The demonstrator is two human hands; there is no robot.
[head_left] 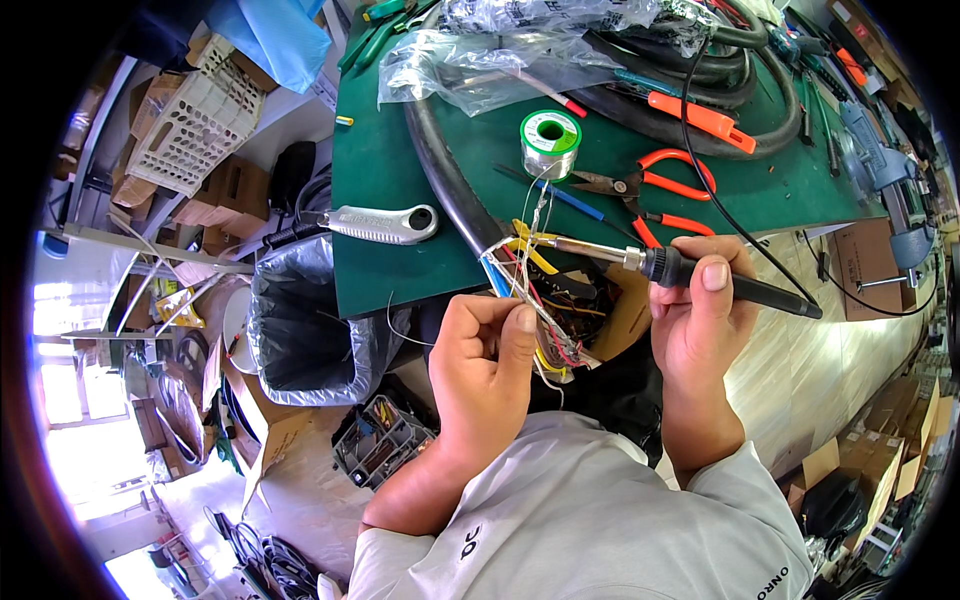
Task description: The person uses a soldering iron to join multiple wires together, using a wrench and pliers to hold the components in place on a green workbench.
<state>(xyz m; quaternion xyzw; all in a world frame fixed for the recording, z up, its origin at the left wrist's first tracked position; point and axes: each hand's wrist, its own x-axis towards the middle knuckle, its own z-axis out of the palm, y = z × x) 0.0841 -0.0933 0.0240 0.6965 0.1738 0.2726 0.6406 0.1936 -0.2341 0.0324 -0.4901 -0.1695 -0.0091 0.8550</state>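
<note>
My right hand (pixel 704 318) holds a soldering iron (pixel 745 285) by its black handle, its metal shaft pointing left. The iron's tip lies among the stripped end wires (pixel 520 262) of a thick black cable (pixel 445 170). Beside those wires my left hand (pixel 485 362) is closed in a pinch, with a thin silvery wire (pixel 408 335) curving out from its left side. Blue, yellow, red and white wires fan out below the cable end, partly hidden by my left fingers. A solder spool (pixel 550 145) with a green rim stands behind, a strand trailing down from it.
Red-handled cutters (pixel 640 188), a blue pen-like tool (pixel 570 198) and a grey utility knife (pixel 382 224) lie on the green table (pixel 375 275). A bagged bin (pixel 310 330) stands left of its edge. The iron's black cord (pixel 735 225) arches across the right side.
</note>
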